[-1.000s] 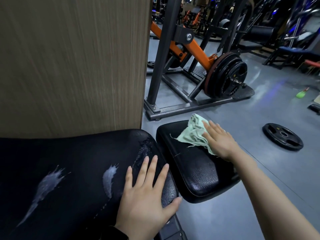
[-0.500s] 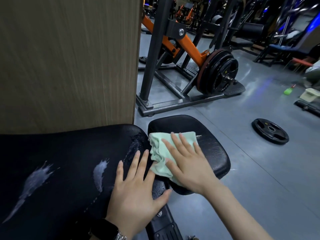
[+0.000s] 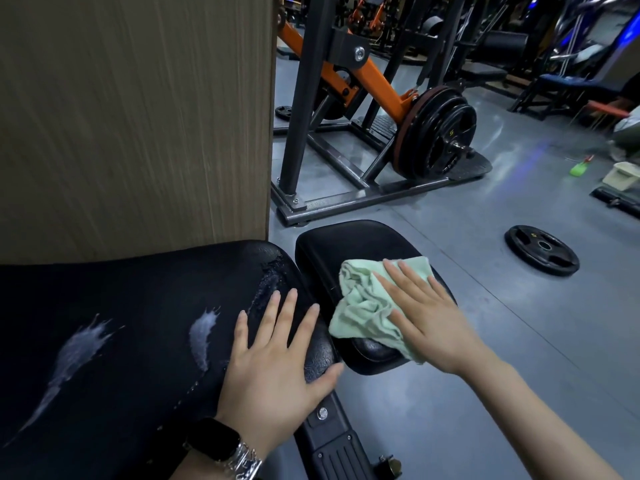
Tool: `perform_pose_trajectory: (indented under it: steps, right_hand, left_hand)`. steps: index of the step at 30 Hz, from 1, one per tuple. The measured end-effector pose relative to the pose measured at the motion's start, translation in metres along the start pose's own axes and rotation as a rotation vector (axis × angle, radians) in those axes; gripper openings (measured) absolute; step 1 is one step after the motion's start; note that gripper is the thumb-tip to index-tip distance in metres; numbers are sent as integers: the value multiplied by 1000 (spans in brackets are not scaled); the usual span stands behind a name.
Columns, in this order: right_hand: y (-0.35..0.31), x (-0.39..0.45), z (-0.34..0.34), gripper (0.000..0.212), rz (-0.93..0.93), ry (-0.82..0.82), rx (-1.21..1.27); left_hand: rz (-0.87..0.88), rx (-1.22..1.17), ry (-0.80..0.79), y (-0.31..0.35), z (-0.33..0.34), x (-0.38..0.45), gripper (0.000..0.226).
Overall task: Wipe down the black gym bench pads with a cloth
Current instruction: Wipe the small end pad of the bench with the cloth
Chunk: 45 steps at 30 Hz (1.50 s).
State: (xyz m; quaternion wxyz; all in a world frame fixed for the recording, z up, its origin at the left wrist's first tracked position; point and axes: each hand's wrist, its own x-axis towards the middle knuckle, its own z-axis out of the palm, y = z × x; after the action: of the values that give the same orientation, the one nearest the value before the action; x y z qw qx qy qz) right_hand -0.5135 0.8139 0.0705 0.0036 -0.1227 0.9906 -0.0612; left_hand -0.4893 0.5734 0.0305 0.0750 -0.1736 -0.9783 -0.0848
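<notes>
The long black back pad [image 3: 121,334] fills the lower left, worn, with pale scuffed patches and a torn spot near its end. My left hand [image 3: 273,355] lies flat on that end with straight, spread fingers. Just beyond it is the smaller black seat pad [image 3: 353,244]. A crumpled pale green cloth [image 3: 363,306] lies on the seat pad. My right hand [image 3: 426,313] presses flat on the cloth with straight fingers, covering its right part.
A wood-grain panel [image 3: 138,116] stands close behind the back pad. Ahead is a black and orange plate-loaded machine [image 3: 374,84] with stacked plates [image 3: 436,133]. A loose weight plate [image 3: 542,249] lies on the grey floor to the right. A green bottle [image 3: 579,168] sits further off.
My right hand has slid the cloth from the seat pad's far end toward the near end and across its near part. My left hand has stayed flat on the back pad.
</notes>
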Motion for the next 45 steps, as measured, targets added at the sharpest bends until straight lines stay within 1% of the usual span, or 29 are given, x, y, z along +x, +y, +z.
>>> perform_pose_trajectory:
  steps: [3,8,11,13,15,17,19,22,25,26,28,29,33,38,45]
  right_hand:
    - [20,-2,-4,58,66,-13,21]
    - [33,-3,-3,62,188,-2,124]
    - [19,-5,-2,66,216,-15,82]
    - [4,-8,1,71,180,-19,16]
    - [-14,-10,5,82,115,-9,-24]
    - [-32,-8,9,93,64,1,-33]
    - [-45,-1,12,96,32,8,-26]
    - [-56,15,10,88,-4,-11,-25]
    - [-62,39,10,87,-38,-43,-67]
    - [-64,48,10,82,-37,-47,-68]
    - [-68,70,9,64,-25,-64,-76]
    - [-69,81,9,58,-17,-74,-78]
    - [-72,118,8,55,-17,-96,-78]
    - [-74,150,10,50,-27,-79,-73]
    - [-76,175,12,47,7,-58,-154]
  left_hand:
    - [-5,14,-10,1,-1,0,75]
    - [-2,22,-13,1,-2,-1,75]
    - [8,28,-2,1,-2,-2,74]
    - [9,26,2,1,-2,-2,74]
    - [6,17,-2,1,-2,-2,74]
    - [3,4,-7,1,-2,-2,75]
    - [8,-4,2,2,-2,-2,74]
    - [11,-16,20,3,-1,-2,71]
    - [6,-22,31,4,-1,-1,70]
    - [2,-23,33,3,-1,-2,70]
    - [-3,-25,39,3,0,-2,71]
    - [-4,-26,43,3,0,-2,71]
    - [0,-37,66,2,1,-2,71]
    - [-3,-53,109,2,5,-1,73]
    - [1,-69,144,1,9,1,74]
